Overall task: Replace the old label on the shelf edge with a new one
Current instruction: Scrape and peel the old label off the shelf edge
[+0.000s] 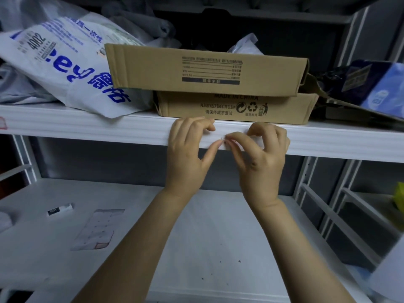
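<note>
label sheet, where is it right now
In the head view the label sheet lies on the lower shelf at left, just right of a small black-and-white box.

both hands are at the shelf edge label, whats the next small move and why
Probably peel with the right hand: its thumb and forefinger grip pinches the small white label on the shelf edge, while the left hand braces beside it, fingers hooked over the top. A slow pull along the edge seems best. Whether a corner is lifted yet is too small to tell.
</note>
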